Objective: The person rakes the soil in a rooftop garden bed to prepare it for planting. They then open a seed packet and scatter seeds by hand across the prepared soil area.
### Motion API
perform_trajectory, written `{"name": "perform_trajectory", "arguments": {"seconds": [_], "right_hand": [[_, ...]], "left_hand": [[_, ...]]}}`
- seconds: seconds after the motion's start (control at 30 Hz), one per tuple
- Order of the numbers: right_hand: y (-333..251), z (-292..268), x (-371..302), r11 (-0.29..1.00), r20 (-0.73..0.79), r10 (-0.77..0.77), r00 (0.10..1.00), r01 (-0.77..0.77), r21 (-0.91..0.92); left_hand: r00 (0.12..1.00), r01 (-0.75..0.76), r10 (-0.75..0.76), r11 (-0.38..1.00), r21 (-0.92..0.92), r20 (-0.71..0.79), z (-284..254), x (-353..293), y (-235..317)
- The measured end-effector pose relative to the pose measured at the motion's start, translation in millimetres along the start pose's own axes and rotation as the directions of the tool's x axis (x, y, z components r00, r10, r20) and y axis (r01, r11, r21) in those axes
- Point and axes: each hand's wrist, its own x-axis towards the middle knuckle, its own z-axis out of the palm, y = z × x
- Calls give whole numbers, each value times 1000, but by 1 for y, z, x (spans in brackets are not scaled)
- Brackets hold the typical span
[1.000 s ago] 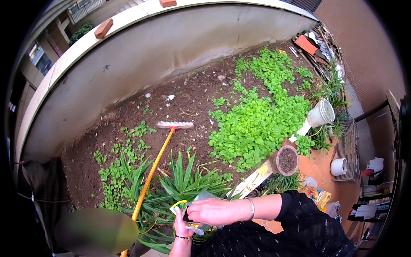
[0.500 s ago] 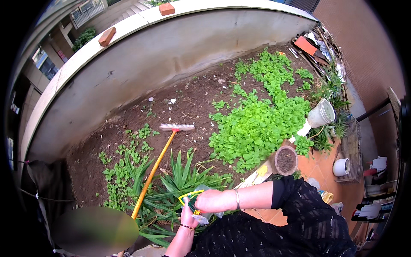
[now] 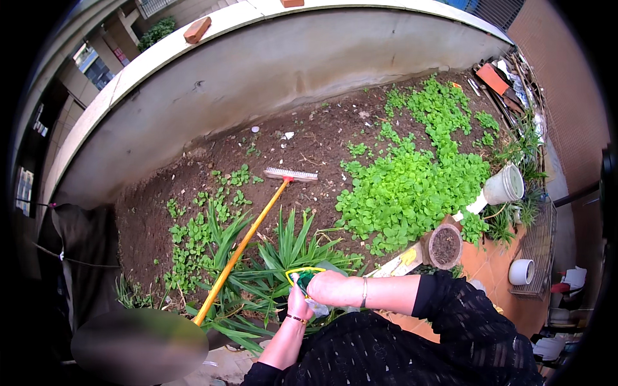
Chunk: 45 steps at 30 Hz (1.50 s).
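Observation:
A green plastic packet with a yellow edge [image 3: 302,279] is between my two hands, low in the middle of the head view. My left hand [image 3: 300,305], below a beaded bracelet, is closed round the packet's near side. From the right, my right hand [image 3: 327,288] reaches into or against the packet's mouth; its fingers are hidden there. Some clear, crumpled plastic [image 3: 318,307] shows under the hands. Long-leaved green plants [image 3: 293,248] grow just beyond them. What is inside the packet cannot be seen.
A push broom [image 3: 241,251] with a yellow-orange handle lies across the soil bed [image 3: 225,148]. Leafy greens [image 3: 412,193] grow to the right, near a pot of soil [image 3: 445,247] and a white bucket [image 3: 503,185]. A low wall [image 3: 257,83] bounds the far side, with a brick [image 3: 197,30] on top.
The scene has shifted right and a little upward in view. The packet's yellow edge now arches more widely open, and both hands stay together at it.

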Motion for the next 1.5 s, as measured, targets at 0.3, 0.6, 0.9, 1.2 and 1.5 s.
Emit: {"name": "perform_trajectory", "arguments": {"seconds": [0.3, 0.6, 0.9, 1.2, 1.5], "right_hand": [[1, 15, 17, 996, -61, 49, 997, -44, 78], [8, 5, 21, 986, -92, 4, 996, 11, 167], [-10, -20, 6, 849, -584, -63, 810, 351, 395], [91, 15, -17, -511, 100, 447, 889, 162, 844], [265, -124, 36, 207, -392, 846, 360, 457, 865]], "left_hand": [[999, -12, 15, 995, -101, 33, 13, -3, 16], [998, -31, 41, 985, -170, 55, 6, -6, 13], [996, -72, 71, 997, -18, -53, -15, 1, 38], [991, -137, 137, 990, -15, 4, -68, -11, 38], [979, -176, 183, 981, 87, -85, -40, -44, 49]]}}
